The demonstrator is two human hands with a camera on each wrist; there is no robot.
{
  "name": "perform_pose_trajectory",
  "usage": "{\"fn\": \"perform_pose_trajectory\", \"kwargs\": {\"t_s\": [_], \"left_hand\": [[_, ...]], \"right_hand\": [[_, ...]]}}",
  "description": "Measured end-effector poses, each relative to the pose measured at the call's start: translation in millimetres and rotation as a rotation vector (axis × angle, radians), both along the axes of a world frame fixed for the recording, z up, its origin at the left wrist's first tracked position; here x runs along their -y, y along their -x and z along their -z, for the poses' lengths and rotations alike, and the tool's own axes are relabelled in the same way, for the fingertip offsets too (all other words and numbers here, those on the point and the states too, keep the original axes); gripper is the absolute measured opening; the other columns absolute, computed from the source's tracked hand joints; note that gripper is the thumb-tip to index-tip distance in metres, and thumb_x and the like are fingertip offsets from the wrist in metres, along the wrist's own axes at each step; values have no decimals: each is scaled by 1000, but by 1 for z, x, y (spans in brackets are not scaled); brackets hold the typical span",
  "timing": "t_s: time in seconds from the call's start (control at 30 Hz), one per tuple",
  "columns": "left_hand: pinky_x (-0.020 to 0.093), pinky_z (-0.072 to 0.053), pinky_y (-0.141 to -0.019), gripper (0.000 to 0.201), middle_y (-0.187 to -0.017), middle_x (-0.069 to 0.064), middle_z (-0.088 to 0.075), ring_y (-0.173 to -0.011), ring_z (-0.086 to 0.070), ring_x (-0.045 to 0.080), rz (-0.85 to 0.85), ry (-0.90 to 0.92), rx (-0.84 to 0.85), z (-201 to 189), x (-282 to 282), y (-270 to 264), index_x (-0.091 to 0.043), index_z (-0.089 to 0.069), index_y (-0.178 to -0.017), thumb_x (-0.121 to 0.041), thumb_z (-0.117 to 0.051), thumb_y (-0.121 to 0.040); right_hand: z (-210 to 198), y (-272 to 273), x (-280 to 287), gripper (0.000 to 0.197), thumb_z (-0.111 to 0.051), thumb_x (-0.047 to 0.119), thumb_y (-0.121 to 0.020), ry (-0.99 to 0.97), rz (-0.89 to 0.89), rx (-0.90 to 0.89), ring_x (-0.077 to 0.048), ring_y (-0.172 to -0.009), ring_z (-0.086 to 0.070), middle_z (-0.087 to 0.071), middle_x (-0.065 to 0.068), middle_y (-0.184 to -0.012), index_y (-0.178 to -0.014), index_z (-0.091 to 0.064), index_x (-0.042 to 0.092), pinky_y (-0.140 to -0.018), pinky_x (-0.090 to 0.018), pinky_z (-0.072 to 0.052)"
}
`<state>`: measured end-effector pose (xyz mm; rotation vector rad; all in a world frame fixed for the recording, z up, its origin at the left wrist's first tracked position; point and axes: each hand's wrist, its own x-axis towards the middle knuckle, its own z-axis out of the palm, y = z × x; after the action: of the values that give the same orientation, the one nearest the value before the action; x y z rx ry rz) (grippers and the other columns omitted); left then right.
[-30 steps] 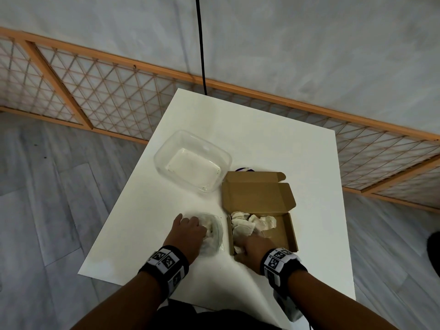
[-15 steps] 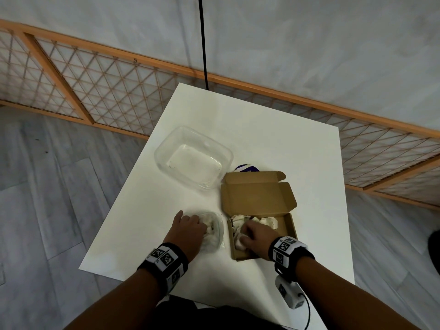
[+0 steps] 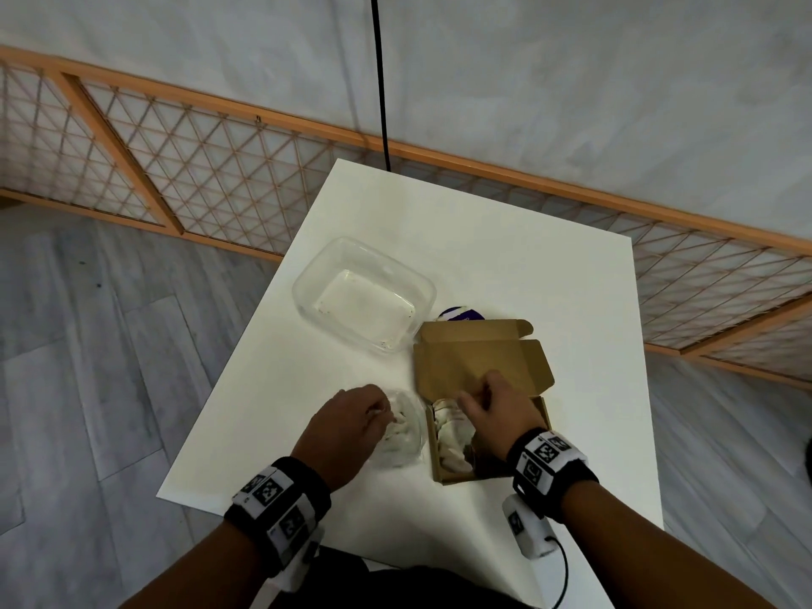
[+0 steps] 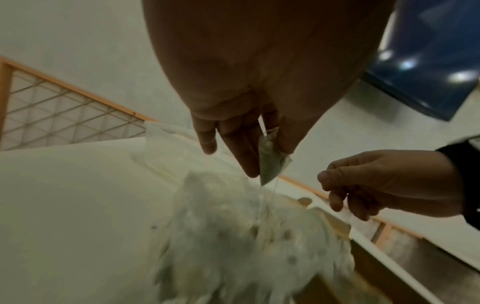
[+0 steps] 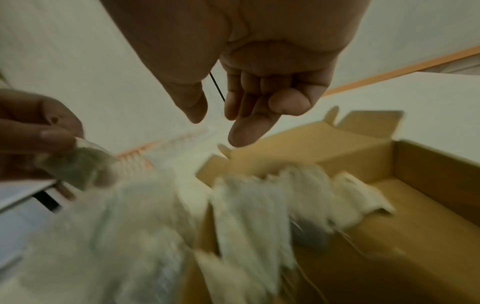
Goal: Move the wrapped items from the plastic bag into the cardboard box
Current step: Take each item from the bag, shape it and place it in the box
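Note:
The clear plastic bag [image 3: 402, 439] lies on the white table [image 3: 505, 265], left of the open cardboard box [image 3: 481, 367]. My left hand [image 3: 386, 415] hovers over the bag and pinches a small wrapped item [image 4: 272, 165] between thumb and fingers; a thin string hangs from the item into the bag [image 4: 233, 236]. Several white wrapped items [image 3: 452, 437] lie in the box's near-left part. Above them my right hand [image 3: 476, 397] hangs with relaxed fingers [image 5: 241, 135] and holds nothing. The right wrist view is blurred but shows the box [image 5: 428, 185] and the held item [image 5: 78, 166].
A clear plastic tub [image 3: 364, 296] stands behind the bag. A blue and white object [image 3: 459, 313] peeks out behind the box lid. A black cable [image 3: 380, 81] hangs at the table's far edge. The near table edge is close to my wrists.
My right hand has lifted off the items in the box and moved toward the lid. My left hand has raised a wrapped item out of the bag.

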<state>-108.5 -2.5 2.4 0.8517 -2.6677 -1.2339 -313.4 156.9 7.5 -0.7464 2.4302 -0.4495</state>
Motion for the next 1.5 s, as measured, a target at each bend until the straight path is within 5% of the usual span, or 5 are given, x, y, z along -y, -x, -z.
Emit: {"fn": "perform_pose_trajectory", "kwargs": {"t_s": [0.17,0.43,0.67,0.97,1.5], "left_hand": [[18,-48,-66,9,-78,-13,-68,-71,-63,5,-218,-266,-123,-36,7,5,-32,-66,-97,-22,-67,-97],[43,-57,-88,23,-90,0,-75,-89,-75,31,-313,-588,-349,-90,17,18,-24,-70,-108,-20,-79,-88],[41,-62,-84,5,-92,5,-77,-89,-74,22,-333,-482,-471,-120,18,22,-16,-74,-95,-11,-71,-96],[23,-57,-71,7,-88,12,-78,-75,-73,22,-414,-517,-648,-140,25,21,-3,-68,-102,-9,-64,-101],[27,-55,-83,25,-111,3,-76,-86,-75,12,-656,-539,-554,-140,40,19,-14,-63,-121,-26,-66,-100]], "right_hand": [[-47,-14,21,20,-61,54,-89,325,-118,171,-2,-77,-64,-70,16,-101,-104,-62,40,-72,-29,-55],[-96,-39,49,24,-70,17,-96,557,-160,578,-18,-69,-68,-73,1,-92,-119,-67,16,-69,-32,-58],[-116,-38,46,34,-77,33,-85,594,-103,600,-27,-74,-73,-75,-18,-90,-105,-65,9,-79,-69,-52],[-127,-32,33,14,-66,9,-98,631,-44,634,-26,-62,-68,-71,-6,-74,-105,-60,-1,-57,-25,-52],[-151,-36,37,11,-48,16,-108,733,152,751,-42,-85,-76,-75,-10,-78,-107,-48,5,-70,-40,-59]]}}
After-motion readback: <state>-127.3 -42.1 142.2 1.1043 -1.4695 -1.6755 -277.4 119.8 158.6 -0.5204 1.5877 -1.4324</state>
